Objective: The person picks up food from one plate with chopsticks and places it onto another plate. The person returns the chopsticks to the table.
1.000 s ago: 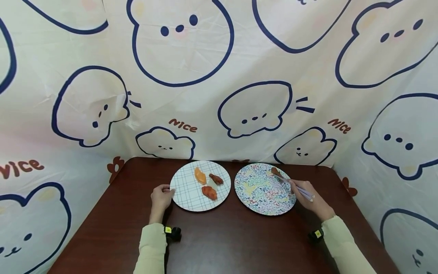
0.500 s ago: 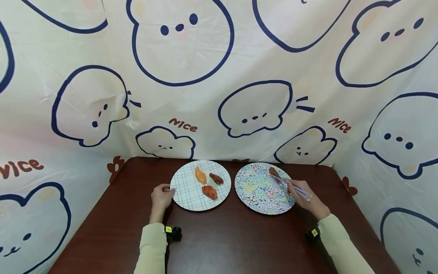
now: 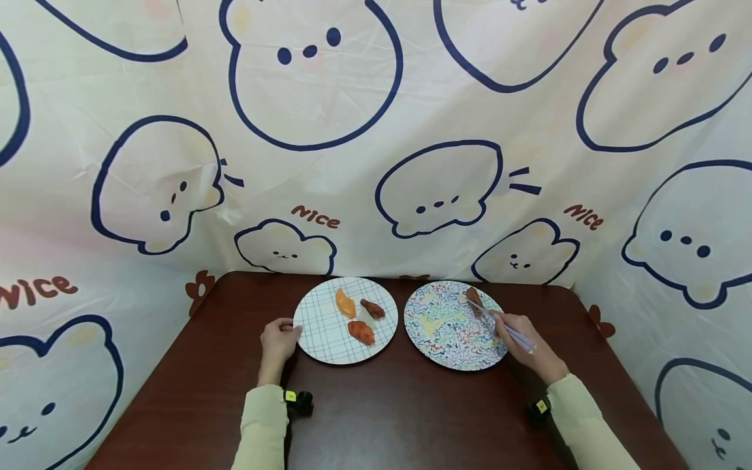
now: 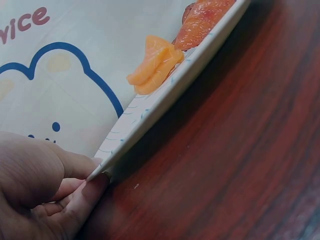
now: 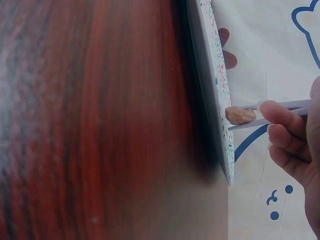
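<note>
My left hand [image 3: 279, 342] pinches the left rim of a white plate with a blue grid [image 3: 320, 333], thumb on top and fingers underneath. On that plate lie an orange slice [image 3: 345, 303], a brown drumstick-like piece [image 3: 373, 309], a reddish piece [image 3: 361, 332] and a pale piece partly behind them. In my right hand [image 3: 525, 338] is a pair of pale purple chopsticks [image 3: 519, 337], slanting down over a plate speckled in many colours [image 3: 440, 346]. A brown piece of food [image 5: 240, 115] stands on this plate between the two sticks in the right wrist view.
Both plates stand side by side near the back of a dark brown wooden table [image 3: 376, 418]. A cream cloth with bear drawings [image 3: 305, 176] hangs behind and around the table. Dark cameras [image 3: 302, 403] are strapped at both wrists.
My right hand and the chopsticks have shifted slightly left. The brown piece on the speckled plate has turned a little and lies more lengthwise. The left hand has stayed on its rim.
</note>
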A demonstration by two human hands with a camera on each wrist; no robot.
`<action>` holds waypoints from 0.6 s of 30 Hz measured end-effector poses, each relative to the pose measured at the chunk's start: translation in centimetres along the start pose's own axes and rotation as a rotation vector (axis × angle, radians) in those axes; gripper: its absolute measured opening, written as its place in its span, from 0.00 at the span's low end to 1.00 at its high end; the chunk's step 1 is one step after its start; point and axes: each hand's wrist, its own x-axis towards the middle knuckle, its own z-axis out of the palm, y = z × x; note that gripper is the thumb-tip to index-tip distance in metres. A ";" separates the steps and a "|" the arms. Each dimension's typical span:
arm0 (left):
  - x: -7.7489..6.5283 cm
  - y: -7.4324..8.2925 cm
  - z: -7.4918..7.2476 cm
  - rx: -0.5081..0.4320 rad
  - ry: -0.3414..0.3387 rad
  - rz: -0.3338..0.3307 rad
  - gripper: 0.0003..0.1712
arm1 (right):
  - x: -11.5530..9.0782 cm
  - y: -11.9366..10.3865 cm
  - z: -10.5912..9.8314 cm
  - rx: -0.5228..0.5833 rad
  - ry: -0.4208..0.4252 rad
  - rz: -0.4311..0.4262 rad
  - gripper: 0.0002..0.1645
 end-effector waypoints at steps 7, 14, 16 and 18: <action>0.0 0.2 0.0 0.006 -0.002 0.002 0.21 | -0.3 -0.7 0.2 -0.038 0.040 -0.049 0.10; -0.2 0.1 0.1 0.004 0.000 -0.003 0.21 | -0.5 -1.6 0.1 -0.181 0.032 -0.046 0.13; -0.2 0.0 0.1 0.004 0.003 -0.004 0.21 | -0.5 -1.8 0.2 -0.226 0.016 -0.028 0.17; -0.1 0.0 0.1 0.000 0.003 0.004 0.21 | -0.5 -1.9 0.3 -0.263 0.003 -0.018 0.19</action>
